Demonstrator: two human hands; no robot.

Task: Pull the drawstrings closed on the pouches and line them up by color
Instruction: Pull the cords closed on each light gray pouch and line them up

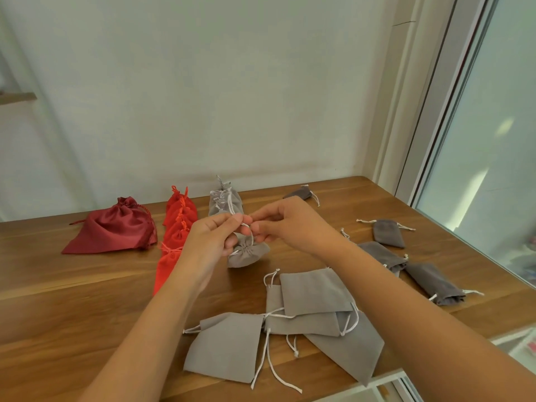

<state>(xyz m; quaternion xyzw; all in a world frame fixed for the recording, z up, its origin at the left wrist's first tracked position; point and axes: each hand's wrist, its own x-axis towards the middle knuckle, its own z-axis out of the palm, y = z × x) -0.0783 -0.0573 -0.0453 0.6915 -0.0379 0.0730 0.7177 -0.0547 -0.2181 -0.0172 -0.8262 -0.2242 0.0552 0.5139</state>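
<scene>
Left hand: I see the left hand (pixel 213 239) raised over the table (pixel 87 285), thumb and forefinger pressed together on the white drawstring (pixel 251 237), the other fingers curled under.
Right hand: the right hand (pixel 290 224) meets it fingertip to fingertip, and it pinches the same cord between thumb and forefinger.
Held pouch: a light grey pouch (pixel 246 255) hangs just below the two pinches, its mouth puckered tight and facing me. I cannot tell whether its bottom touches the wood.
Light grey row: closed light grey pouches (pixel 224 203) lie in a line running away from me, right behind the hands.
Red row: bright red pouches (pixel 177 224) form a line just left of the left hand, partly hidden by the wrist.
Dark red pouch: one larger satin pouch (pixel 116 227) lies at the far left, cinched.
Flat pouches: light grey pouches (pixel 313 291) lie overlapping between my forearms, cords loose.
Dark grey pouches: several dark grey pouches (pixel 388 233) are scattered to the right, well apart from the rows.
</scene>
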